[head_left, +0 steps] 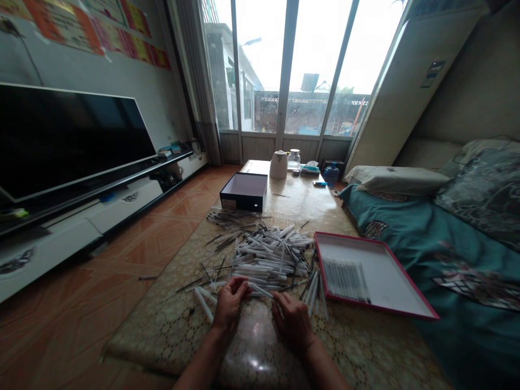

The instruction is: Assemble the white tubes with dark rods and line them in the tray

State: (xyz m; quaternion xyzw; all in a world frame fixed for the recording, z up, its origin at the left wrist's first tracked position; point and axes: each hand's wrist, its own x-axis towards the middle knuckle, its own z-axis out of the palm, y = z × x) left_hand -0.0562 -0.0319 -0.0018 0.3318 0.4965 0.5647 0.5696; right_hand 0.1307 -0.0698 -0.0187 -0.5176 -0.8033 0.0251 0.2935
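Observation:
Between my two hands lies a slim whitish pen tube (260, 291), nearly level and slanting down to the right. My left hand (231, 300) pinches its left end, and the fingertips of my right hand (291, 317) close on its right end. Just beyond them spreads a loose pile of white pen tubes (264, 254) mixed with thin dark sticks (221, 245) that look like refills. A few more white tubes (204, 304) lie left of my left hand. To the right, a red-edged shallow box lid (390, 276) holds a neat row of filled pens (345, 279).
A dark open box (244, 201) stands behind the pile on the long table (162, 314), which has a patterned cover. Farther back are a pale kettle (278, 165), a glass jar (294, 159) and a tissue pack (311, 168). A green-covered sofa (406, 227) borders the right side.

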